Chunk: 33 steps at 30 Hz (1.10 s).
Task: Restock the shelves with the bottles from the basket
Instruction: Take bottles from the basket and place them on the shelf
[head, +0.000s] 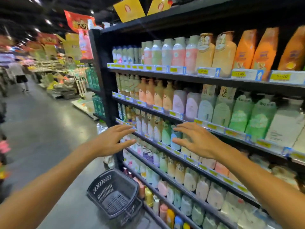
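Note:
A dark plastic basket stands on the floor at the foot of the black shelving; I see no bottles inside it. Rows of pastel bottles fill every shelf level. My left hand hovers with straight, spread fingers in front of the third shelf's left end. My right hand is stretched out the same way before a blue bottle on that shelf. Neither hand holds anything.
The grey aisle floor runs off to the left. A person walks away far down the aisle. Display stands with goods line the back left. More bottles stand on the lower shelves beside the basket.

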Motion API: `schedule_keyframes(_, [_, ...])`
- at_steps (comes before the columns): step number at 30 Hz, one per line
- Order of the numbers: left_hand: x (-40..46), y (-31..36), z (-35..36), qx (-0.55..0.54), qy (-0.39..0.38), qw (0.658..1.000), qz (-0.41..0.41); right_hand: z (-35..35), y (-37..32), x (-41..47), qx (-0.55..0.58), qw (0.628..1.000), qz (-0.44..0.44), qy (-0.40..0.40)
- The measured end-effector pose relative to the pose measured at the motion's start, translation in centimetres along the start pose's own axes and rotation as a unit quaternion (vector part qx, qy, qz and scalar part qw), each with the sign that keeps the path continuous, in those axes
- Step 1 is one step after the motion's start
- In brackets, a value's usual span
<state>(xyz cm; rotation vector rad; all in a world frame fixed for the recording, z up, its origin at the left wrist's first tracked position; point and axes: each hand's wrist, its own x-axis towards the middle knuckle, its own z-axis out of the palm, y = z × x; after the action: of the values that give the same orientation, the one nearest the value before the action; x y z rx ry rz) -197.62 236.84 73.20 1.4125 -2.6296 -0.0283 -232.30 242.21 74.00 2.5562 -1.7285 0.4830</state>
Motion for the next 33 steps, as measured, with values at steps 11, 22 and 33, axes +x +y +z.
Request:
schedule_keyframes(11, [-8.7,-22.1,0.9,-0.023,0.002,0.994,-0.11,10.6,-15.4,15.6,0.018,0.998,-0.021,-0.052])
schedule_keyframes(22, [-4.8,-36.6,2.4,-0.036,0.015,0.996,-0.081,16.6,-21.3,27.7,0.035,0.998,0.022,-0.037])
schedule_keyframes(33, [12.0,-46.4,5.9,-0.081,0.005,0.997,-0.006,23.6,-15.5,42.8,0.057,0.996,0.056,-0.032])
